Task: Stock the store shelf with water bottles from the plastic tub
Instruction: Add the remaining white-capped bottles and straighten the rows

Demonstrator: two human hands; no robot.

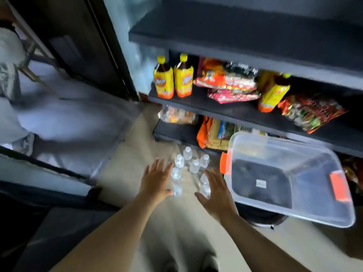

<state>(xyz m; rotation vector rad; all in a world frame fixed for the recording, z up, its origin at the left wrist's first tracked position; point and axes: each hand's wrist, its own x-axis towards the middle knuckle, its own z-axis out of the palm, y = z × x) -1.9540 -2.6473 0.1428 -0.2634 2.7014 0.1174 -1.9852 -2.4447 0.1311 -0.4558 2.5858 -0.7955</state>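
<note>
Several clear water bottles (pixel 187 165) with white caps stand in a cluster on the floor in front of the dark shelf unit (pixel 225 108). My left hand (pixel 156 180) is beside the cluster's left side, fingers spread and straight. My right hand (pixel 217 190) is on the cluster's right side, fingers spread, partly covering two bottles. Neither hand grips anything. The clear plastic tub (pixel 322 211) with orange latches sits to the right on a dark round stool and holds no bottles that I can see. The frame is motion-blurred.
The middle shelf carries yellow-labelled drink bottles (pixel 172 79) and snack packets (pixel 227 85). More snack bags (pixel 214 134) lie on the lower shelf. A person's grey-clad legs (pixel 64 118) stretch across the floor at left. A dark door frame (pixel 110 48) rises beside the shelf.
</note>
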